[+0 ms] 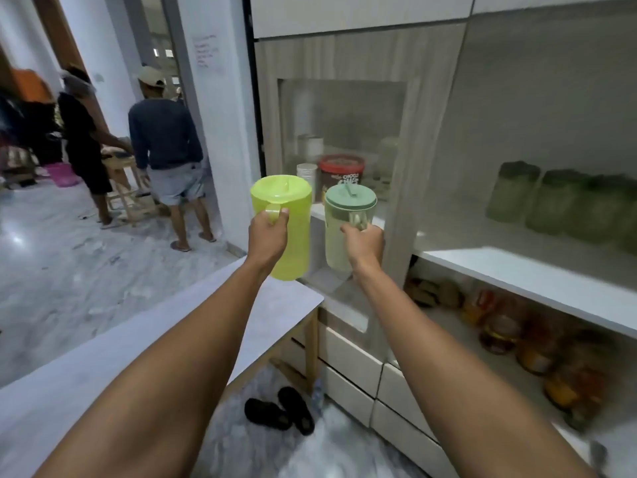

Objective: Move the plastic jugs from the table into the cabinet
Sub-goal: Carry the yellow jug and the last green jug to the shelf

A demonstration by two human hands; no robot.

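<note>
My left hand grips the handle of a bright yellow-green plastic jug with a matching lid. My right hand holds the handle of a pale clear jug with a sage-green lid. Both jugs hang upright in the air in front of the cabinet, at the level of its white shelf edge. The grey-topped table lies below my forearms, with no jug standing on the part that shows.
Behind the jugs on the shelf stand a red-lidded chocolate tub and a white canister. Green jars show behind the frosted door at right. Jars fill the lower shelf. Black sandals lie on the floor. Two people stand at the left.
</note>
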